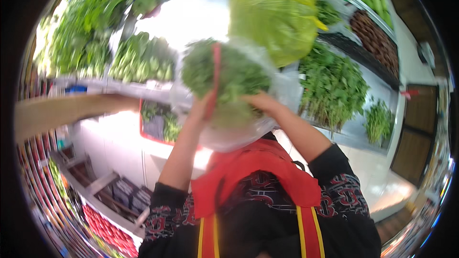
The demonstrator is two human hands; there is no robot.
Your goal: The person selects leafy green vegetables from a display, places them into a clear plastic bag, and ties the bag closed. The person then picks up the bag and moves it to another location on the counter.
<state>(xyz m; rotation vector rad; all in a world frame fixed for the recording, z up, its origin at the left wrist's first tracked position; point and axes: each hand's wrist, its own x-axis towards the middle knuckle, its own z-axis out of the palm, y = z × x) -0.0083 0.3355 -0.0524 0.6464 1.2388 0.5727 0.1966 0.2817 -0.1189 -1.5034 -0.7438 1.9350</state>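
A bunch of leafy green herbs, blurred by motion, is between my two hands, over a clear plastic bag. My left hand is at the left side of the stems, beside a red strip that runs up across the leaves. From the right, my right hand reaches to the lower leaves with its fingers against them. The bag spreads around and below the bunch; how its mouth sits cannot be told. Just beyond the bunch lies a full yellow-green plastic bag.
Leafy greens are heaped on the display at left. More bunched greens lie at right, beside a crate of brown produce. A red-rimmed basket stands below the shelf edge. A blurred bare forearm extends in from the left.
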